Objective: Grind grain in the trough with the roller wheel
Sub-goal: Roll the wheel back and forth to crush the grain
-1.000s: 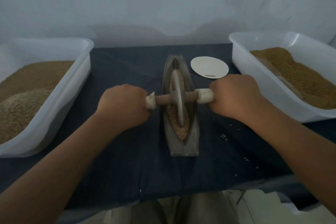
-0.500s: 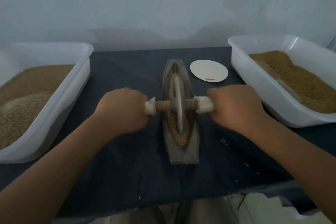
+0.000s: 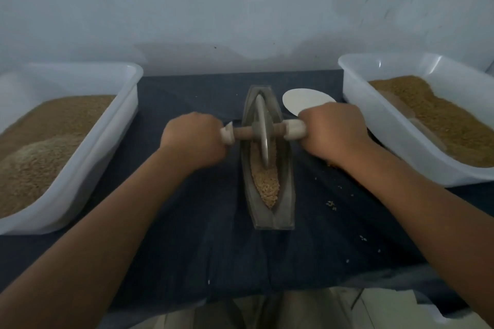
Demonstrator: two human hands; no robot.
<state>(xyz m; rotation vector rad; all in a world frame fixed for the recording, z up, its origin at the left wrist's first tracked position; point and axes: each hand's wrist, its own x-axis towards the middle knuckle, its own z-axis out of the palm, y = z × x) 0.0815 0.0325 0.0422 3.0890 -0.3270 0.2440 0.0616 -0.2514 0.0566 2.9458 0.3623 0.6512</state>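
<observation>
The left hand [image 3: 193, 139] and the right hand [image 3: 334, 132] are both closed in fists round the two ends of a wooden axle, knuckles up, with a pale handle end showing just inside each fist. Midway between the hands the roller wheel [image 3: 263, 125], a thin grey disc, stands upright on its edge in the far half of the trough [image 3: 287, 195]. The trough is a narrow, boat-shaped grey vessel that runs lengthways between the two forearms, and its near end reaches well back toward the person. The grain [image 3: 266, 184] lies in its channel as a tan strip, plainest on the near side of the wheel. Just beyond the right hand lies a white round plate [image 3: 302, 99], its near edge hidden by the knuckles. Outside the left hand stands a white tub [image 3: 117, 120] of brown grain with a paler heap at its near end; outside the right hand is a second white tub [image 3: 374, 120] with darker brown grain. Loose kernels [image 3: 331, 203] are scattered on the dark cloth [image 3: 213, 235] under the right forearm
</observation>
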